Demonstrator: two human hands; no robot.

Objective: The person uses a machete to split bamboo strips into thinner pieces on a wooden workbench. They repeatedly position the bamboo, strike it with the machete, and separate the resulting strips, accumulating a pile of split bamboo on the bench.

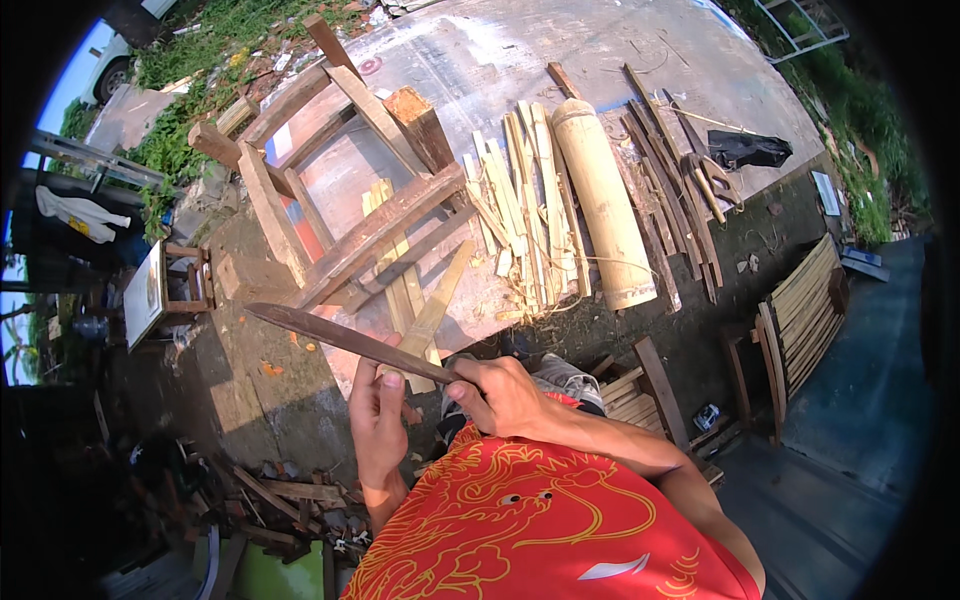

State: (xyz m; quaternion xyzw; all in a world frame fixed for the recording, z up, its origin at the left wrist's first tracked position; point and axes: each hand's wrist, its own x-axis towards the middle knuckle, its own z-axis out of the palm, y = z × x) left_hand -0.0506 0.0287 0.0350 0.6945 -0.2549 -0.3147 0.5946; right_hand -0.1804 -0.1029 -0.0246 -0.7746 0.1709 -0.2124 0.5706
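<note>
My right hand (505, 395) is closed around the near end of a long dark machete (335, 335); its grip is hidden in my fist. The blade slants away to the left, its tip near the wooden frame. My left hand (379, 425) is closed, thumb and fingers at the near end of a pale bamboo strip (441, 297). The machete crosses over this strip just beyond my left thumb. Whether the edge touches the bamboo is hidden. Beneath the strip's far part lie other pale slats (403, 295).
A wooden frame (385, 235) stands ahead on a worn board (480, 50). Split bamboo strips (520, 200), a thick bamboo pole (603, 205), dark wood lengths (665, 190) and a handsaw (715, 175) lie right of it. A slatted bamboo piece (803, 310) stands at right; scrap wood (290, 495) lies lower left.
</note>
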